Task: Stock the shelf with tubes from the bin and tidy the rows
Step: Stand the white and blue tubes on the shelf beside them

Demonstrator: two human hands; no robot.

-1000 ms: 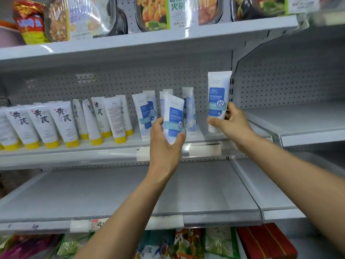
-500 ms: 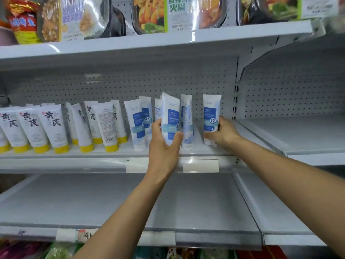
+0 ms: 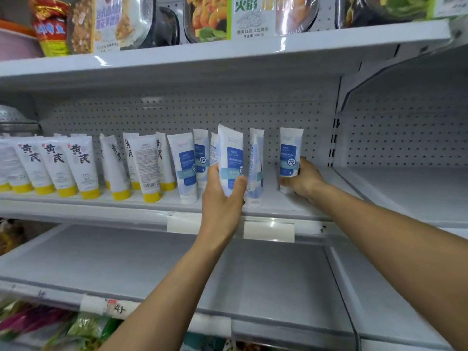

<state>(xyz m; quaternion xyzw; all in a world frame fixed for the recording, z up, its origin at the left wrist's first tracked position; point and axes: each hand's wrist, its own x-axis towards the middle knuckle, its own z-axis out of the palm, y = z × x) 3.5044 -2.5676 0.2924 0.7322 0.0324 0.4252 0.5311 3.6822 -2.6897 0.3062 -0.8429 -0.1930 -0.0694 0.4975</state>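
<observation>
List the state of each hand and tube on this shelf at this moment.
left hand: grips the middle tube.
middle tube: upright, in front of the row, base hidden by the hand.
right hand: grips the end tube low down.
end tube: upright, cap down on the shelf.
side-on tube: standing, turned edge-on.
yellow-capped tubes: standing cap down, several leaning.

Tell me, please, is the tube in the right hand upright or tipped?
Upright: the tube stands cap down on the shelf, the right hand gripping its base.
</observation>
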